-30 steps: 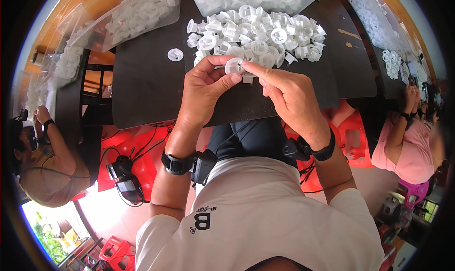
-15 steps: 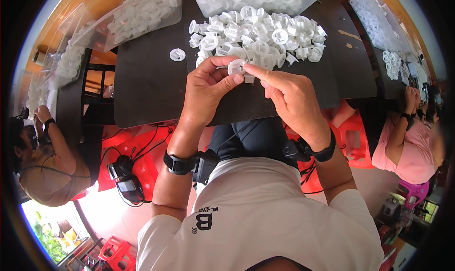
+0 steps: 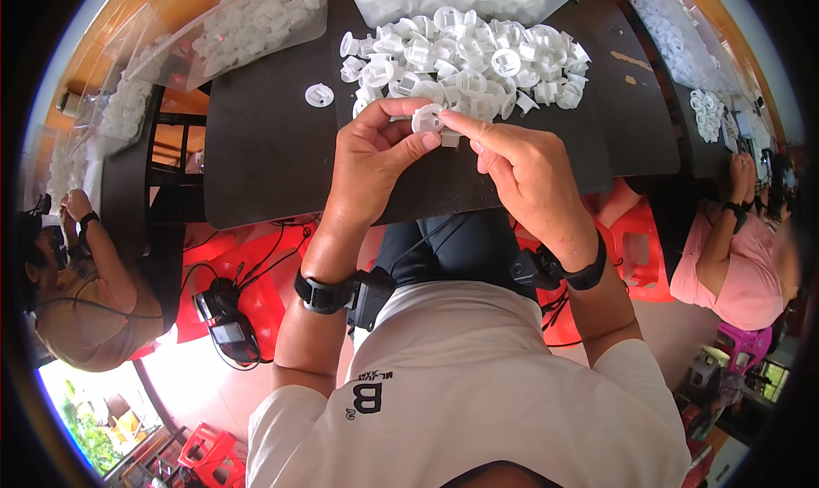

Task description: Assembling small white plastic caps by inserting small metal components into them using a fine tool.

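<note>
Above the near part of the dark table, my left hand [image 3: 375, 147] is closed, pinching a round white plastic part [image 3: 426, 119] between fingers and thumb. That part has a flat disc face with an opening in it. My right hand [image 3: 516, 159] reaches in from the other side, its index finger stretched out with the tip on the part's right edge. Its other fingers are loosely curled and seem to hold nothing. Just beyond both hands lies a heap of similar white plastic parts [image 3: 469, 57]. A single white part [image 3: 319, 95] sits apart on the left.
Behind the heap stands a clear bin [image 3: 367, 2] of white parts, with another clear bin [image 3: 311, 31] at the back left. Co-workers sit on the left [image 3: 98, 309] and right [image 3: 725, 266]. A headset-like black device with cables [image 3: 230, 322] rests on a red stool.
Almost nothing differs. The held part has turned or shifted very slightly, and my right fingertip stays against its edge.
</note>
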